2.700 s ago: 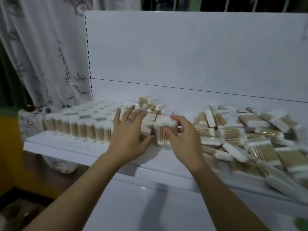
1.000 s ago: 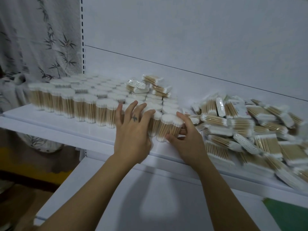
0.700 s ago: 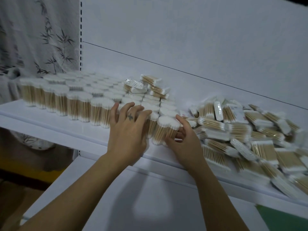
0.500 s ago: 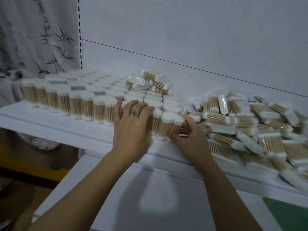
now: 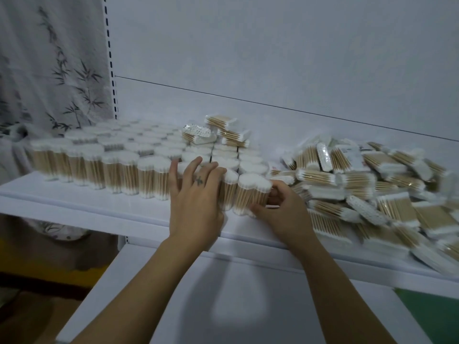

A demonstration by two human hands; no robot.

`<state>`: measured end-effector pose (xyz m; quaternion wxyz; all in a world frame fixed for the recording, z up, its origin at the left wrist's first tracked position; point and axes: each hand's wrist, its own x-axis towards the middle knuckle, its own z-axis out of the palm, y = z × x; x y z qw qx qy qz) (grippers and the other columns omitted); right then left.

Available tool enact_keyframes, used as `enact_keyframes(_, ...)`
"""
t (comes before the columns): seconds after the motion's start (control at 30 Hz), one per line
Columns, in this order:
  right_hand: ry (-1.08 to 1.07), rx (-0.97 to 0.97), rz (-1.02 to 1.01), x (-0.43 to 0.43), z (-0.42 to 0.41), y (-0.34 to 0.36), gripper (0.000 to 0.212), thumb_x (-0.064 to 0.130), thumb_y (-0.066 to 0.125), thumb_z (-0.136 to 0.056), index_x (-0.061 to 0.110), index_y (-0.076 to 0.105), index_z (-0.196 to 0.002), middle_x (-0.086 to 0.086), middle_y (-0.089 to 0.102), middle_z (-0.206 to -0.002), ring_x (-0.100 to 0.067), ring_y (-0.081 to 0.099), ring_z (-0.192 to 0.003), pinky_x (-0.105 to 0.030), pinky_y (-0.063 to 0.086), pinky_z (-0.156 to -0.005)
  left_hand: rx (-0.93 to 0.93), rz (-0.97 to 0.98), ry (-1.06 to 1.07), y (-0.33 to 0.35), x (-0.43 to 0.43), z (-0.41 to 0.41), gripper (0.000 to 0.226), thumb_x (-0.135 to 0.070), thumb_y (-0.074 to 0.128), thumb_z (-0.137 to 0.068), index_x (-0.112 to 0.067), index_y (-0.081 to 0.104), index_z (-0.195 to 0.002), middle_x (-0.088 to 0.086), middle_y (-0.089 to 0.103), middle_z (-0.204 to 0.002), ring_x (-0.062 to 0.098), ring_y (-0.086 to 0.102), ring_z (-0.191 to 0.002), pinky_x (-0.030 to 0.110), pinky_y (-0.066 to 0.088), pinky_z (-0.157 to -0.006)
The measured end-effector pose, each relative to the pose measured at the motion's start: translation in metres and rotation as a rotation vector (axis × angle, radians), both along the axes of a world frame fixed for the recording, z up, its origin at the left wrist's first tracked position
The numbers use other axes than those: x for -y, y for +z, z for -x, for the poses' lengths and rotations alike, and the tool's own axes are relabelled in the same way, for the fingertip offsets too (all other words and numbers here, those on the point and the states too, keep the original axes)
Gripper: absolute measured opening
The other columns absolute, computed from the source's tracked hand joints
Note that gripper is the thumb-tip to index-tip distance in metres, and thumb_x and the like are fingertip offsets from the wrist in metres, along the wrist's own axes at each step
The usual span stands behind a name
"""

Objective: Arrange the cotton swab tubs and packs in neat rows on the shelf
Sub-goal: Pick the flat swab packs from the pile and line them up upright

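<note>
Standing upright at centre frame, the end tub (image 5: 253,192) closes the front row of tubs (image 5: 99,167) on the shelf (image 5: 74,197). The right hand (image 5: 283,212) curls round it from the right, gripping. The left hand (image 5: 196,202), fingers straight, presses flat on that row just left. At right, loose packs (image 5: 372,189) lie heaped.

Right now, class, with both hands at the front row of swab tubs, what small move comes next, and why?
Probably nudge the end tub left, snug against its neighbour tub: the right hand grips it at the row's right end, while the left hand braces the row with flat fingers.
</note>
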<state>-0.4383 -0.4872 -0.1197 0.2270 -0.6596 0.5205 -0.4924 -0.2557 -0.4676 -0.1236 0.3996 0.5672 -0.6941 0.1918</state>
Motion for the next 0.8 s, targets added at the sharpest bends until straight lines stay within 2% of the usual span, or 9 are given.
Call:
enact_keyframes(0.27, 0.006, -0.006, -0.037, -0.004, -0.001, 0.004, 0.043, 0.011, 0.082, -0.071, 0.022, 0.064, -0.109, 0.006, 0.072, -0.094, -0.009, 0.069, -0.087, -0.037, 0.057, -0.084, 0.040, -0.032, 0.013, 0.002, -0.003, 0.000, 0.069, -0.007, 0.064, -0.056, -0.012, 0.055, -0.124, 0.009, 0.054, -0.135, 0.034, 0.032, -0.139, 0.055, -0.009, -0.117)
enact_keyframes(0.33, 0.008, -0.003, -0.043, -0.004, 0.001, 0.004, 0.045, 0.010, 0.082, -0.071, 0.022, 0.064, -0.110, 0.006, 0.072, -0.095, -0.010, 0.069, -0.087, -0.037, 0.057, -0.084, 0.022, -0.017, 0.007, 0.001, -0.004, 0.003, 0.062, -0.015, 0.050, -0.063, -0.012, 0.055, -0.125, 0.010, 0.054, -0.134, 0.033, 0.033, -0.139, 0.056, -0.006, -0.117)
enact_keyframes(0.4, 0.028, 0.007, -0.053, -0.006, 0.000, 0.006, 0.053, 0.011, 0.085, -0.068, 0.022, 0.063, -0.115, 0.006, 0.072, -0.099, -0.008, 0.068, -0.089, -0.035, 0.057, -0.084, 0.007, 0.005, -0.003, 0.003, -0.005, 0.003, 0.065, -0.023, 0.029, -0.065, -0.012, 0.055, -0.124, 0.010, 0.055, -0.132, 0.033, 0.035, -0.137, 0.057, -0.003, -0.117)
enact_keyframes(0.43, 0.037, 0.013, -0.057, -0.006, -0.001, 0.007, 0.060, 0.012, 0.087, -0.067, 0.022, 0.061, -0.120, 0.007, 0.071, -0.103, -0.006, 0.067, -0.092, -0.032, 0.057, -0.085, 0.007, 0.015, -0.009, 0.004, -0.006, 0.004, 0.067, -0.025, 0.025, -0.066, -0.012, 0.055, -0.124, 0.010, 0.056, -0.131, 0.033, 0.036, -0.137, 0.058, -0.002, -0.117)
enact_keyframes(0.5, 0.045, 0.021, -0.046, -0.007, 0.000, 0.011, 0.073, 0.015, 0.090, -0.063, 0.025, 0.055, -0.127, 0.007, 0.067, -0.114, -0.003, 0.064, -0.101, -0.027, 0.056, -0.087, -0.005, 0.017, -0.017, 0.009, -0.008, 0.006, 0.059, -0.026, 0.027, -0.073, -0.012, 0.056, -0.123, 0.010, 0.057, -0.131, 0.033, 0.037, -0.136, 0.060, 0.001, -0.116)
enact_keyframes(0.57, 0.039, 0.017, -0.028, -0.011, -0.002, 0.012, 0.084, 0.016, 0.091, -0.063, 0.025, 0.050, -0.135, 0.006, 0.062, -0.124, -0.005, 0.060, -0.110, -0.031, 0.054, -0.092, -0.021, 0.003, -0.042, 0.013, -0.012, 0.009, 0.049, -0.030, 0.033, -0.083, -0.013, 0.057, -0.122, 0.010, 0.058, -0.131, 0.032, 0.039, -0.136, 0.061, 0.004, -0.116)
enact_keyframes(0.67, 0.058, 0.013, -0.022, -0.018, -0.009, 0.011, 0.099, 0.013, 0.090, -0.064, 0.024, 0.038, -0.147, 0.003, 0.055, -0.134, -0.009, 0.056, -0.118, -0.036, 0.052, -0.097, -0.004, 0.015, -0.094, 0.015, -0.014, 0.004, 0.044, -0.033, 0.044, -0.085, -0.016, 0.056, -0.124, 0.008, 0.057, -0.132, 0.029, 0.039, -0.135, 0.056, 0.003, -0.117)
enact_keyframes(0.77, 0.064, -0.070, 0.015, -0.025, -0.007, 0.020, 0.103, 0.014, 0.088, -0.068, 0.025, 0.028, -0.151, 0.009, 0.048, -0.132, -0.007, 0.050, -0.120, -0.021, 0.045, -0.098, -0.011, 0.051, -0.163, 0.023, -0.014, 0.005, 0.047, -0.038, 0.046, -0.083, -0.018, 0.057, -0.123, 0.006, 0.057, -0.131, 0.027, 0.042, -0.132, 0.054, 0.005, -0.118)
enact_keyframes(0.8, 0.052, -0.106, 0.041, -0.026, -0.003, 0.026, 0.101, 0.016, 0.087, -0.069, 0.025, 0.029, -0.151, 0.009, 0.047, -0.134, -0.007, 0.048, -0.120, -0.020, 0.043, -0.098, -0.001, 0.051, -0.172, 0.027, -0.014, 0.009, 0.046, -0.039, 0.048, -0.082, -0.019, 0.058, -0.123, 0.005, 0.058, -0.130, 0.028, 0.043, -0.132, 0.055, 0.005, -0.117)
